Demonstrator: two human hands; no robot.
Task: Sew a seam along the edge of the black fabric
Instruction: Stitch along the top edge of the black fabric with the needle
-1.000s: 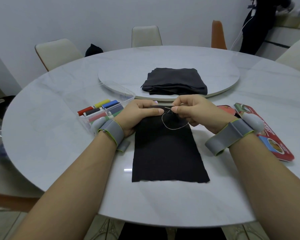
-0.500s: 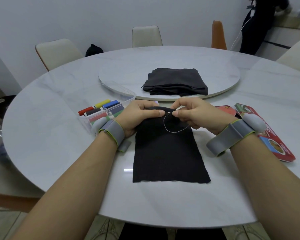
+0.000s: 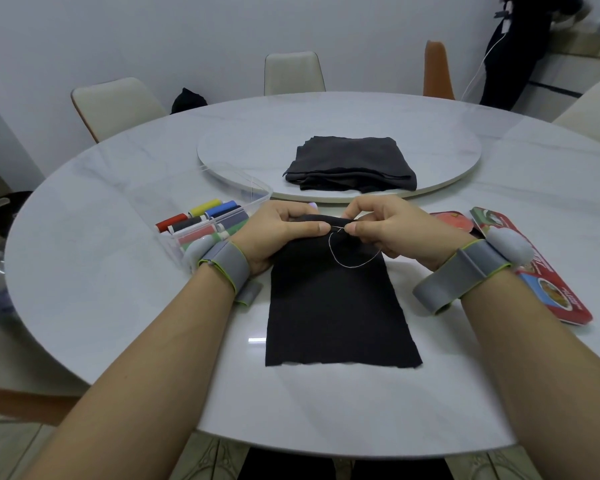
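Note:
A rectangle of black fabric (image 3: 336, 313) lies flat on the white round table (image 3: 118, 299), its far edge lifted and folded. My left hand (image 3: 278, 233) pinches that far edge between thumb and fingers. My right hand (image 3: 392, 226) sits just to the right, thumb and forefinger closed on a thin needle (image 3: 340, 229) at the fabric's edge. A pale thread (image 3: 347, 258) loops from the needle down over the cloth. Both wrists wear grey bands.
A clear box of coloured thread spools (image 3: 205, 220) stands left of my left hand. A folded pile of dark cloth (image 3: 350, 164) rests on the turntable (image 3: 229, 161) beyond. A red tin and lid (image 3: 548, 278) lie at the right. Chairs ring the table.
My hands have drawn slightly closer together at the fabric's far edge, and the needle has shifted a little. The thread loop has changed shape slightly.

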